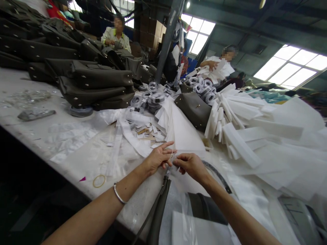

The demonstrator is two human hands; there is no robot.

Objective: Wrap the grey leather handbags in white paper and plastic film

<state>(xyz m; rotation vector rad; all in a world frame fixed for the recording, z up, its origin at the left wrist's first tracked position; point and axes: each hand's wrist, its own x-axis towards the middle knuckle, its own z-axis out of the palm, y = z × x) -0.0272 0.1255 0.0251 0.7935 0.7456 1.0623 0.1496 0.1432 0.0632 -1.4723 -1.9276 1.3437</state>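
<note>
My left hand has its upper fingers stretched out, while the lower ones curl at the plastic-wrapped end of a bag handle. Close beside it, my right hand is closed in a pinch on a thin pale band, which looks like a rubber band and runs to my left fingers. Below the hands lies a dark grey-green bag, partly under clear plastic and white sheet. Its wrapped handle curves out past my right wrist.
Dark bags are stacked at the left. Ring-shaped wrapped bundles lie behind small cards. White sheets are heaped at the right. A yellow rubber band lies near the table edge. Several people are at work beyond.
</note>
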